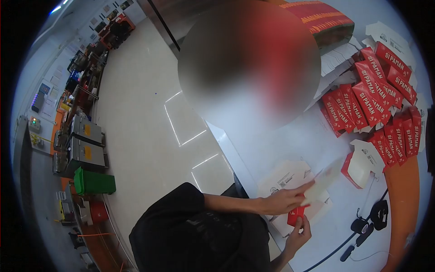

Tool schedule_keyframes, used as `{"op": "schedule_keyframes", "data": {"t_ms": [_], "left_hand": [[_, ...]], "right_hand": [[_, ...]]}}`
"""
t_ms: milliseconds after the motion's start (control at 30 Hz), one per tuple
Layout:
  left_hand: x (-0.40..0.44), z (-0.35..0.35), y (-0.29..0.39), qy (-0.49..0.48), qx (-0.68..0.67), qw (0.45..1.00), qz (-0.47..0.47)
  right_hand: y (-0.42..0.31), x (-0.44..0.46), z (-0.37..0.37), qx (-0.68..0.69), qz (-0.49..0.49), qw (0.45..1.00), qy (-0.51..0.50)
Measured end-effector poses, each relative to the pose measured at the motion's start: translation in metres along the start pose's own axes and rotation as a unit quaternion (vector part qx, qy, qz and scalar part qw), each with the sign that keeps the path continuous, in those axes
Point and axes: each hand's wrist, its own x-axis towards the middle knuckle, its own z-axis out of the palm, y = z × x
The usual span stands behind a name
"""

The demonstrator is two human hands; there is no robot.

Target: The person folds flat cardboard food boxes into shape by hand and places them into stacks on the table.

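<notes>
A red and cream paper food box [297, 216] is partly folded between my hands over the table. My left hand [283, 201] grips it near its raised cream flap, which is blurred. Below it, my right hand [298, 234] pinches the red side of the same box between thumb and fingers. Flat unfolded box blanks [283, 177], printed side up, lie on the table beneath and beside my hands. Farther right, a box with a raised lid [361, 168] stands apart from both hands.
Red folded boxes [371, 97] are heaped at the back right. White sheets [337, 59] are stacked under a red patterned bundle [324, 22]. A black cable and strapped device [360, 225] lie at the front right. A blurred circle hides the table's far side.
</notes>
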Motion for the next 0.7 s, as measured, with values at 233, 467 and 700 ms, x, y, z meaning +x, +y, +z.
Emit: {"op": "schedule_keyframes", "data": {"t_ms": [233,467,700], "left_hand": [[-0.007,0.005,-0.003,-0.051,-0.019,0.985,0.163],[0.002,-0.006,0.031,-0.030,-0.114,0.911,0.395],[0.005,0.000,0.012,-0.062,-0.089,0.987,0.122]], "right_hand": [[0.007,-0.005,-0.010,-0.018,-0.026,0.999,-0.032],[-0.014,-0.020,-0.007,0.143,-0.026,0.989,0.029],[-0.005,-0.040,-0.037,0.400,-0.159,0.900,0.075]]}}
